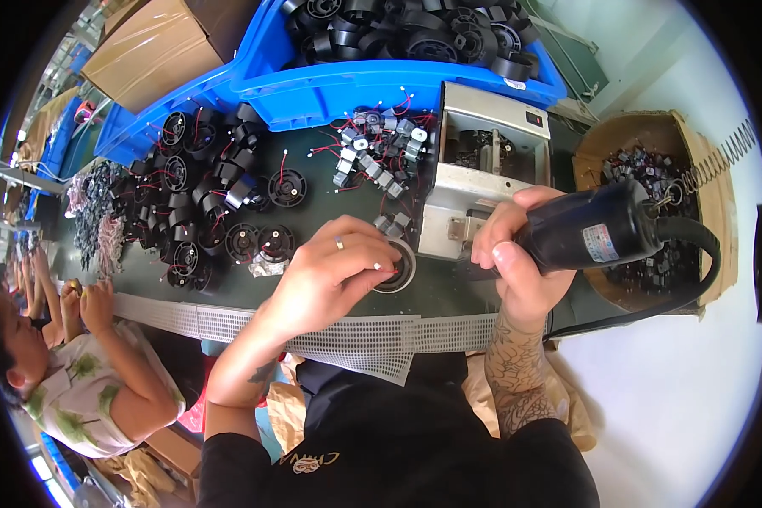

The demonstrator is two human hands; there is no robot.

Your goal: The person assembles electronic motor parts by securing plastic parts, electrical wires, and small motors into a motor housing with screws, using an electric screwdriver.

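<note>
Our hands are apart: the right hand (521,254) is wrapped around a black corded driver (588,229), while thumb and finger of the left hand (334,271) meet over a round, grey-rimmed piece (407,275) close to the near edge of the desk (449,294); we cannot tell whether they pinch anything. Black housings (179,203) lie toward the desk's left end, small grey parts (368,166) toward its far edge, beside a metal fixture (455,196).

bare tabletop (443,295) right of ring (409,275); metal box (450,201) beyond

The motors (366,164) lie before the bin (339,95), behind the ring (411,269), between housings (227,173) and machine (472,183).
</note>
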